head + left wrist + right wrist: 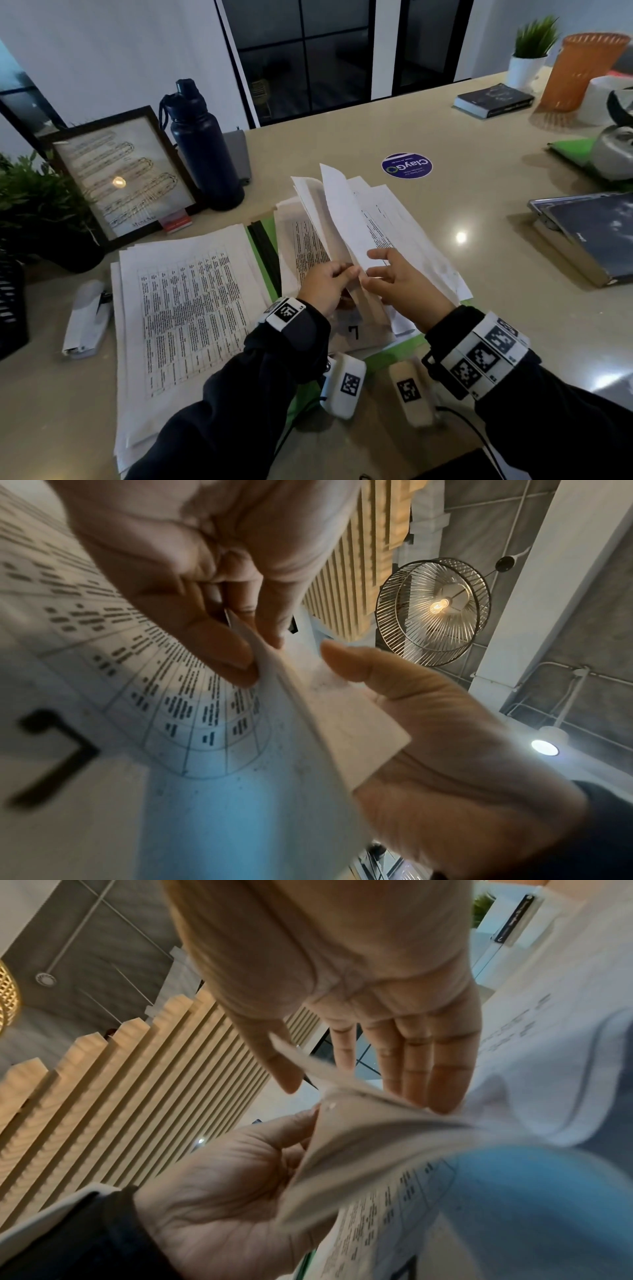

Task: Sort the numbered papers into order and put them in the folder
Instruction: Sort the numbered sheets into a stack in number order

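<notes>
An open green folder (383, 354) lies on the table under two heaps of printed papers. The left pile (185, 308) lies flat. On the right pile (404, 219) several sheets (339, 212) stand lifted. My left hand (351, 272) pinches a lifted sheet's near corner (270, 674) between thumb and forefinger (260, 658). My right hand (375, 265) is beside it, fingers (414, 1069) straight, and the sheet's edge runs between them and the thumb (284, 1069). Below the hands lies a sheet marked 7 (354, 332), also close up in the left wrist view (51, 750).
A dark bottle (202, 147), a framed picture (120, 178) and a plant (30, 205) stand at the back left. A white stapler-like object (87, 318) lies left of the papers. A closed laptop (589, 233) sits at the right, with a book (493, 99) and an orange basket (582, 68) further back.
</notes>
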{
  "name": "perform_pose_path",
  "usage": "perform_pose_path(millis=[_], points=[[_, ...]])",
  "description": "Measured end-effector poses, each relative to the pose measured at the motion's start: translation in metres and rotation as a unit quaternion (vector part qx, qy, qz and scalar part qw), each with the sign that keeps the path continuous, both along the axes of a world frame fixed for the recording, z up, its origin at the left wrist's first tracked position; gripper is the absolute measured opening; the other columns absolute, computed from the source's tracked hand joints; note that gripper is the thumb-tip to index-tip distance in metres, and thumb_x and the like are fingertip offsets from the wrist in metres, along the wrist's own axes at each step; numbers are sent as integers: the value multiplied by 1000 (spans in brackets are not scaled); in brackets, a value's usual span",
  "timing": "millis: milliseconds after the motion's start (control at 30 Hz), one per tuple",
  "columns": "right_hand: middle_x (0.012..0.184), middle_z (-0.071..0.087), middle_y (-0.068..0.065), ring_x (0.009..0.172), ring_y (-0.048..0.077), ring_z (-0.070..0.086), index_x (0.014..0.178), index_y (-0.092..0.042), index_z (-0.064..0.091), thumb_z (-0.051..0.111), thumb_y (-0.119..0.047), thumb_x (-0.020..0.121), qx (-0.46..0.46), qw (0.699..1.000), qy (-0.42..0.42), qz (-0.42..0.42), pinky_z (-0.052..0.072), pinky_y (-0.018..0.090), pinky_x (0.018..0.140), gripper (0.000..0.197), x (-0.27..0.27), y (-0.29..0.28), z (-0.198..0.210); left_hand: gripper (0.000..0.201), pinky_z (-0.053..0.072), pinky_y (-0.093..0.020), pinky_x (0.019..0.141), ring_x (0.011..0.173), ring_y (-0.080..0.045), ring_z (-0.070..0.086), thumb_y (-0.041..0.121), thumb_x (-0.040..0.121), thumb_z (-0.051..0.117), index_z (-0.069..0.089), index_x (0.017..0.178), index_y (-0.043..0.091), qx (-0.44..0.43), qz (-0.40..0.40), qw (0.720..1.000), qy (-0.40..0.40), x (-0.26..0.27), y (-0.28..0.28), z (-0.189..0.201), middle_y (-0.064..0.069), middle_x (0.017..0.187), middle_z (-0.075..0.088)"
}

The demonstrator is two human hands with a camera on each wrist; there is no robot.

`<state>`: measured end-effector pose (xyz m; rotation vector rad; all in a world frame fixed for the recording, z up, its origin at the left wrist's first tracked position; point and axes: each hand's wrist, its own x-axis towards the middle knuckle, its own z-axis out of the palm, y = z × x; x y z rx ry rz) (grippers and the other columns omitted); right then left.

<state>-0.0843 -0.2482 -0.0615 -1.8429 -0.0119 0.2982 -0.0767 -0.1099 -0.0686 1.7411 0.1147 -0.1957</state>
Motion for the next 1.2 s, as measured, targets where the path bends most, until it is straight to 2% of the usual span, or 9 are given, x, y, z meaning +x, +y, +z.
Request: perform_pose_path(millis=[100,233,333,467,533,667,900,1100,1200], points=[[112,56,7,93,15,57,123,-21,44,60,-19,88,-8,1000,14,2,45,22,68,38,0,-4,0,13,51,-16,46,54,-9,56,7,94,51,62,86,6,-13,-1,1000,27,-1,-4,1,-5,68,56],[85,59,1,67,8,48,93,-16,55,56,-16,89,-78,997,-18,-13,34,19,56,4,3,-9,0,18,51,-20,47,49,-5,57,5,90,52,59,75,12,12,-2,999,35,1,-7,3,-4,65,56],[68,51,-6,59,6,42,72,-19,50,59,-18,88,-112,993,-45,-16,31,21,54,19,4,-15,1,17,52,-31,63,65,-20,57,12,90,53,61,75,11,28,14,999,25,2,-8,5,-6,67,57],[60,45,-8,55,6,38,63,-18,44,61,-17,86,-145,988,-56,11,30,18,51,29,2,-17,2,34,47,-24,58,69,-20,59,46,84,62,64,83,11,37,3,998,52,1,-10,10,-4,74,61],[57,40,-7,53,8,36,61,-18,42,61,-16,87,-139,989,-49,8,28,19,49,32,2,-17,1,30,53,-33,63,78,-24,63,36,83,66,63,92,7,115,-19,993,26,2,-10,10,-9,84,65],[59,38,-1,54,14,34,64,-14,40,57,-8,83,-145,985,-40,-81,29,23,47,26,14,-36,2,19,52,-44,81,91,-34,64,12,82,60,63,96,-1,204,4,979,-10,7,11,15,-22,99,67],[78,50,10,72,24,47,85,-4,50,48,-10,88,-247,956,7,-157,37,29,55,7,25,-93,-2,18,41,-30,69,85,-25,56,6,82,55,55,101,8,245,65,966,-53,16,67,34,-6,91,62],[92,60,10,85,29,60,105,-9,50,46,-6,88,-207,965,39,-155,55,39,69,18,22,-94,-1,78,36,-20,89,114,-12,49,-4,82,49,20,147,29,220,19,972,-76,13,76,40,12,133,45],[94,62,10,86,28,61,115,-11,51,45,-2,86,-200,971,39,-128,52,34,68,31,22,-87,-1,67,28,-15,98,132,-12,39,-6,85,46,34,143,24,239,-16,968,-78,11,69,36,6,146,39]])
